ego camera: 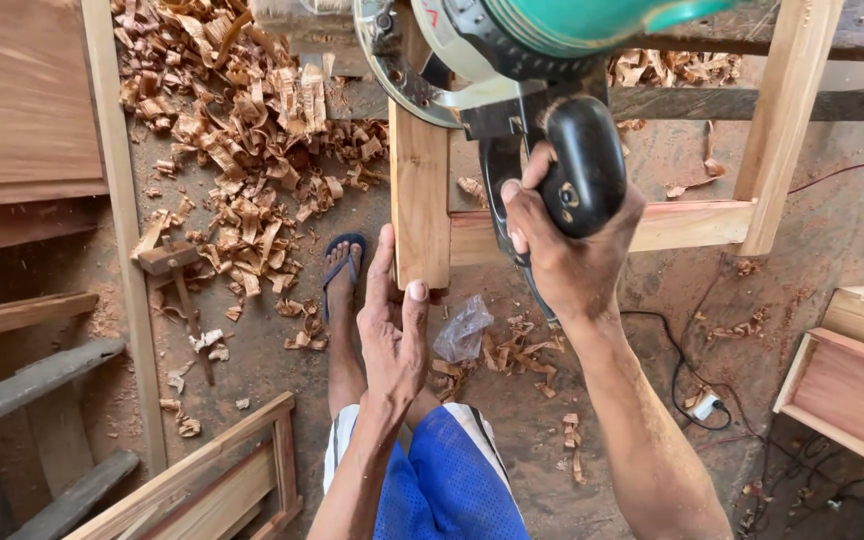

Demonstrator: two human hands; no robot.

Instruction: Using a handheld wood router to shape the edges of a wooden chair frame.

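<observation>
Steadying the wooden frame [420, 205] with the left hand [392, 325], palm flat against the lower end of the near upright, fingers straight and spread rather than curled, thumb lying up the near face. Gripping the black handle [584, 165] of the power tool [512, 50] with the right hand [562, 240], fingers closed fully around it. Sitting on top of that same upright, the tool's round metal base and green housing, so probably a sanding or trimming pass on the frame's upper end, judged well under way. Running right from the upright, a pale rail toward a second upright [787, 110]. Left of the upright, a thick heap of curled wood shavings [242, 130] on the dirt floor; just below it, a foot in a blue sandal [342, 265] and a scrap of clear plastic [464, 330]. Trailing right of the upright across the floor, a black cord [687, 375]. Calling next, most likely, for firm bracing from the flat hand and a level, slow travel of the tool along the wood, cord kept well away from the base.
</observation>
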